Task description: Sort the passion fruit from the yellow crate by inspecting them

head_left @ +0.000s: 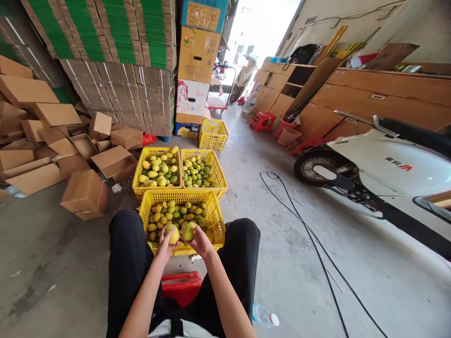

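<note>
My left hand (pixel 165 241) is closed round a yellow fruit (pixel 173 233). My right hand (pixel 200 240) grips a yellow-green fruit (pixel 188 231) beside it. Both hands hover over the near edge of a yellow plastic crate (pixel 216 220) holding several yellow and green fruits. Beyond it stand two more yellow crates side by side, the left crate (pixel 138 174) with larger fruits, the right crate (pixel 219 174) with smaller green ones. I sit with knees on either side of the near crate.
A red stool (pixel 181 285) is under me and a plastic bottle (pixel 265 316) lies by my right leg. Cardboard boxes (pixel 84 193) are piled left. A white scooter (pixel 384 171) stands right, a black cable (pixel 310 234) crosses the floor, an empty yellow crate (pixel 213 134) sits behind.
</note>
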{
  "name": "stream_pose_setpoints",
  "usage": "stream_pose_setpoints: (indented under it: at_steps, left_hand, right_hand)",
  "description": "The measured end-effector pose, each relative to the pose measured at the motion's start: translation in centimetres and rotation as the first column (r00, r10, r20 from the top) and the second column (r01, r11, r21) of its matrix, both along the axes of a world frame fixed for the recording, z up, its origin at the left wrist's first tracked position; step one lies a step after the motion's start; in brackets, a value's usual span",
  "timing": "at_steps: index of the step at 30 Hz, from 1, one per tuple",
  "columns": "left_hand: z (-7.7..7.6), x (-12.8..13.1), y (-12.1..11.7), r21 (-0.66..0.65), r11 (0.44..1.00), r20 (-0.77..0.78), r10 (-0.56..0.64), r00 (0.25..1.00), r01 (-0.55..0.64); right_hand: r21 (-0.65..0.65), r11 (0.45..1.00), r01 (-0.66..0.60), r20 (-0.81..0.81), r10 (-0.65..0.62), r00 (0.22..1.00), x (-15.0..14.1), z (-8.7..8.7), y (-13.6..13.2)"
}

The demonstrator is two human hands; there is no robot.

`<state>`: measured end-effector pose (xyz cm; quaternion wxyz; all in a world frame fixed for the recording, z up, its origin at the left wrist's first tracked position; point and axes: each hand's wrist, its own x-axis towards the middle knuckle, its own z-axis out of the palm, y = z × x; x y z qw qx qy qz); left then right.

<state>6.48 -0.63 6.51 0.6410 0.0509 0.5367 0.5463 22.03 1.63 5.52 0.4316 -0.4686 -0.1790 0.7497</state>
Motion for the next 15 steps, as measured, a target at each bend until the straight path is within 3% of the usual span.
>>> stream_pose_setpoints:
  at_steps: [4, 7, 12, 15]
  left_hand:
    - [0.0, -1.1, -0.4, 0.095, 0.991, -0.069, -0.089, 0.994, 0.096]
    - [0.0, -1.6, -0.6, 0.174, 0.979, -0.114, -0.084, 0.99, 0.103]
    - [-0.1, -1.4, -0.7, 0.261, 0.94, -0.137, -0.19, 0.972, 0.221]
    - [0.0, -1.0, -0.7, 0.253, 0.939, -0.172, -0.193, 0.966, 0.233]
  right_hand:
    - [-0.013, 0.996, 0.09, 0.029, -0.089, 0.996, -0.2, 0.6, -0.6]
    - [0.011, 0.992, 0.124, 0.047, -0.124, 0.991, -0.9, 1.0, -0.6]
    - [0.048, 0.993, 0.106, 0.029, -0.107, 0.994, -1.8, 0.5, -0.7]
    - [0.096, 0.988, 0.12, 0.04, -0.124, 0.991, -1.6, 0.1, -0.8]
